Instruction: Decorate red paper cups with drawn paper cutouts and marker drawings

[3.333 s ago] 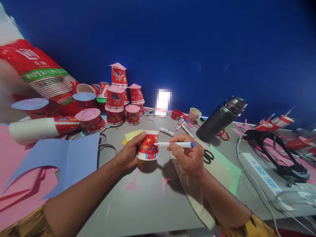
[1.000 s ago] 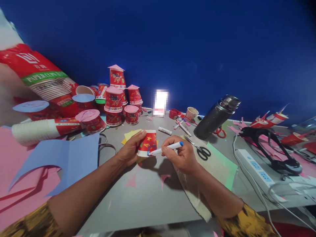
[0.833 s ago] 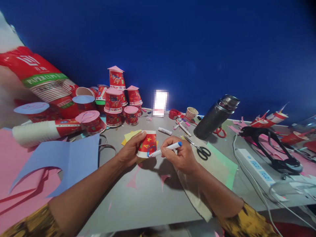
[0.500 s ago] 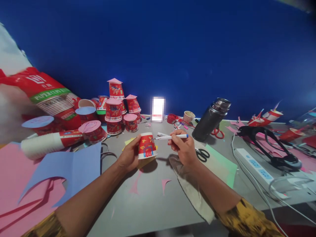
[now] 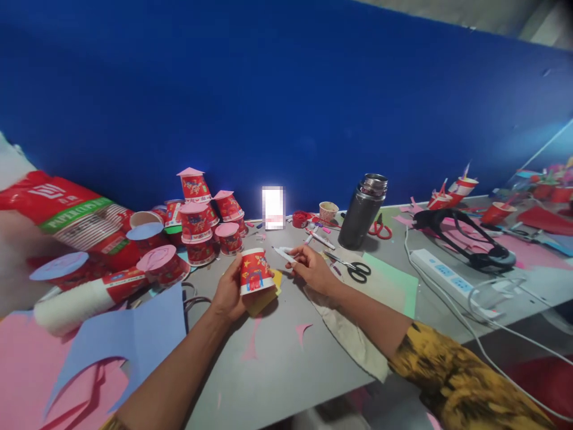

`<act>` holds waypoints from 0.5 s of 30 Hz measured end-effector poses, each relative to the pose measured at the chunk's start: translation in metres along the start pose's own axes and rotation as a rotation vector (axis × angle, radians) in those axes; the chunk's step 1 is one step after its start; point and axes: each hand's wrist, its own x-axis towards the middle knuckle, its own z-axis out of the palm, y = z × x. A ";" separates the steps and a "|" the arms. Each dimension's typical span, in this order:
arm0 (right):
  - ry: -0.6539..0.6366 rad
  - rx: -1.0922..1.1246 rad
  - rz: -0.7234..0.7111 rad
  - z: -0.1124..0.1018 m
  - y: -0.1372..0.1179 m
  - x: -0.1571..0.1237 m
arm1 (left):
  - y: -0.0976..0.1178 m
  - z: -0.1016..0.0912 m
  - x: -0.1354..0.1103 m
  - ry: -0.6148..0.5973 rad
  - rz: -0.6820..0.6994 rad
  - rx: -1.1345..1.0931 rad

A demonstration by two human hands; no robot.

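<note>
My left hand [image 5: 229,289] is wrapped round a red paper cup [image 5: 256,272], gripping it from the left. The cup is tilted, its white-edged rim downward, with yellow stars and a blue drawn shape on its side. In the fingers of my right hand [image 5: 311,270] is a white marker [image 5: 283,253], pointing left and apart from the cup. Another white marker [image 5: 323,240] lies just beyond that hand. Yellow paper [image 5: 264,301] is under the cup, and black-handled scissors [image 5: 358,272] rest right of my right hand.
Stacked red cups with pink paper tops [image 5: 196,221] stand back left, near a bag of paper cups [image 5: 85,212]. Blue paper [image 5: 147,328] lies at left. A dark flask [image 5: 362,212], green paper [image 5: 403,292] and a power strip [image 5: 447,278] are on the right.
The camera view has turned and tilted. My right hand has drawn lower, and the marker in it slants differently. A white marker now shows beyond that hand. My left hand still holds the cup.
</note>
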 end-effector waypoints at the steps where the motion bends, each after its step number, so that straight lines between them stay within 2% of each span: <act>1: 0.006 -0.054 -0.021 0.000 0.000 -0.001 | 0.001 0.000 0.000 -0.003 0.001 0.007; 9: 0.036 -0.534 -0.076 -0.006 -0.006 -0.004 | -0.002 -0.002 0.003 -0.008 -0.008 0.026; 15: 0.003 -0.712 -0.056 -0.005 -0.006 -0.006 | -0.007 -0.001 0.005 0.056 0.022 0.071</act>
